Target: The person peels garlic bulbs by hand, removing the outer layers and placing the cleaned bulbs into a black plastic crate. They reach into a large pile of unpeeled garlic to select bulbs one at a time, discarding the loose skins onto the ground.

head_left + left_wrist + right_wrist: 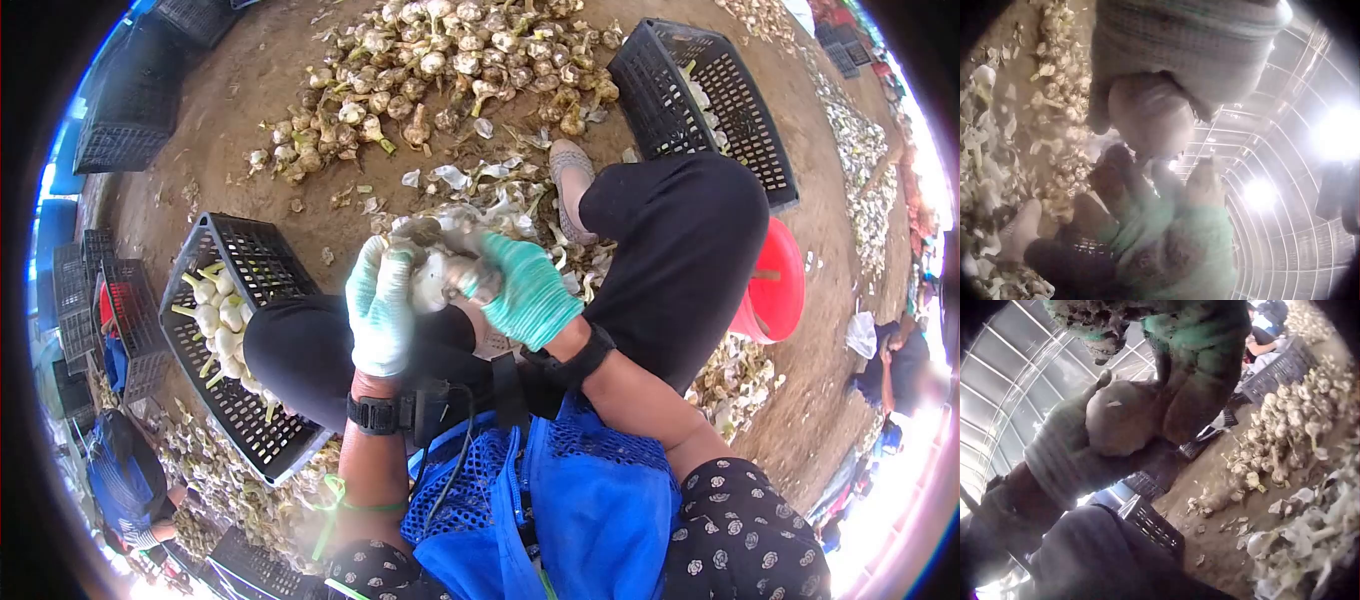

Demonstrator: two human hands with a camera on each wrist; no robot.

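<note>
Between the two gloved hands, in front of the knees, is a whitish garlic bulb. My left hand, in a pale knit glove, grips the bulb from its left side. From the right, my right hand, in a green-striped glove with the fingertips showing, curls its fingers against it; they are blurred. In the right wrist view the round bulb sits in the left hand's grasp, with the dirt-stained green glove right at it. The left wrist view shows the bulb under the pale glove, partly covered.
A heap of untrimmed garlic lies ahead on the dirt floor, loose skins nearer. A black crate with cleaned bulbs stands left; another crate stands front right. A red bucket is beside the right knee. Other people sit further off.
</note>
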